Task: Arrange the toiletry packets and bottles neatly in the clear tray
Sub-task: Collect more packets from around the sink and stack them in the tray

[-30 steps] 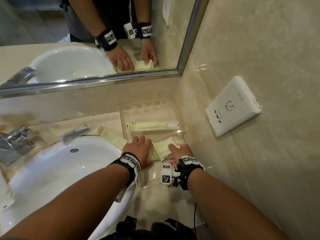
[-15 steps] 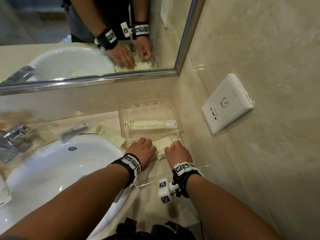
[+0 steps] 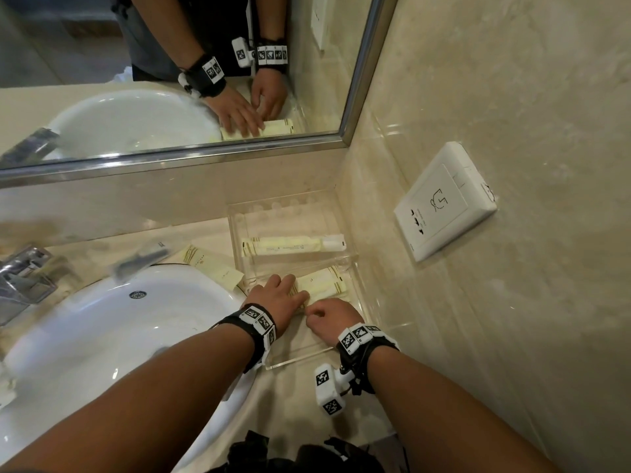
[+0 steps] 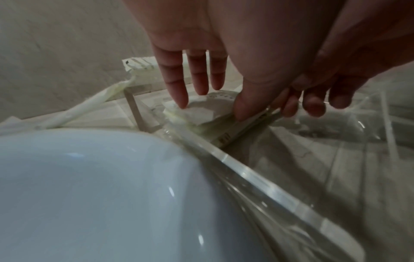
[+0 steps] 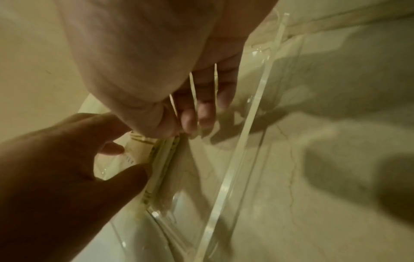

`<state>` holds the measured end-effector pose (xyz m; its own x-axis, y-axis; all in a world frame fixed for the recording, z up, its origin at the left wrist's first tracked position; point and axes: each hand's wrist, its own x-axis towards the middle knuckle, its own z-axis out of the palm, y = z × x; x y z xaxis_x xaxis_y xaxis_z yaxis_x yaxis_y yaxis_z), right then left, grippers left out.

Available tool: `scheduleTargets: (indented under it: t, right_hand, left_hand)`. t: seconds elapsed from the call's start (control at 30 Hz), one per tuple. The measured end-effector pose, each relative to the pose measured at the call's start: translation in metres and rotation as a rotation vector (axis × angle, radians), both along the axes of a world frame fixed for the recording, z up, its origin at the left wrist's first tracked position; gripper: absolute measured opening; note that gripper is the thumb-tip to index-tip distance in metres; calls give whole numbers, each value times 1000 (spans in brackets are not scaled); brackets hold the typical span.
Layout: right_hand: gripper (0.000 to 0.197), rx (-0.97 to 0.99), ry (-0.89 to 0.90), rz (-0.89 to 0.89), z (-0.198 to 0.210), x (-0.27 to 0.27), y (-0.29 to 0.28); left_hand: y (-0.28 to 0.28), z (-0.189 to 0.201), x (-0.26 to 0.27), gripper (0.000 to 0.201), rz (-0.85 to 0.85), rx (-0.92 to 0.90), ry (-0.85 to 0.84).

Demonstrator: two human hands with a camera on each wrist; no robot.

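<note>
The clear tray (image 3: 297, 361) stands on the counter in the corner, split by a divider. Its far compartment holds one long cream packet with a white end (image 3: 293, 245). In the near compartment lies a small stack of cream packets (image 3: 324, 285). My left hand (image 3: 281, 295) lies on the stack with straight fingers, the fingertips (image 4: 182, 104) pressing its top. My right hand (image 3: 329, 315) is curled at the stack's near edge, thumb and fingers (image 5: 188, 124) pinching the packets' ends (image 5: 156, 156). Outside the tray, left of it, lie another cream packet (image 3: 211, 268) and a dark one (image 3: 143, 257).
A white basin (image 3: 119, 336) fills the counter to the left, its rim against the tray wall (image 4: 246, 168), and a chrome tap (image 3: 20, 281) stands at the far left. A wall socket (image 3: 444, 199) is on the right wall. A mirror hangs above the back wall.
My left hand has flattened out over the packet stack. My right hand has drawn back to the stack's near edge, close beside the left. The packets lie more squarely in the near compartment.
</note>
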<state>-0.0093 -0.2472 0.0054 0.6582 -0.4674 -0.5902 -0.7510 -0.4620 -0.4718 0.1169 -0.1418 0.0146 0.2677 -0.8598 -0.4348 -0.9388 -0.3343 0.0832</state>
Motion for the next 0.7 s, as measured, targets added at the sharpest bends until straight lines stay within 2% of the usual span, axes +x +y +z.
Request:
scheduleTargets:
  t: [0.07, 0.17, 0.2, 0.27, 0.33, 0.53, 0.63, 0.7]
  right_hand:
    - [24, -154, -4, -35, 4, -2, -5]
    - [15, -383, -73, -133, 2, -3, -10]
    - [27, -387, -77, -166, -2, -3, -10]
    - [64, -247, -37, -259, -11, 0, -13]
    - [82, -119, 13, -295, -17, 8, -15]
    - [71, -36, -48, -191, -14, 15, -26]
    - [64, -241, -10, -131, -13, 8, -28]
    - [57, -420, -53, -44, -12, 5, -23]
  left_hand:
    - [0, -1, 0, 60, -13, 3, 0]
    - [1, -2, 1, 59, -28, 5, -10]
    - [2, -3, 2, 57, -29, 4, -10]
    - [2, -4, 3, 54, -33, -3, -11]
    - [2, -5, 4, 52, -36, -10, -10]
    - [4, -6, 6, 52, -48, -13, -11]
    - [4, -7, 7, 53, -55, -13, -2]
    - [5, -9, 7, 53, -53, -18, 5]
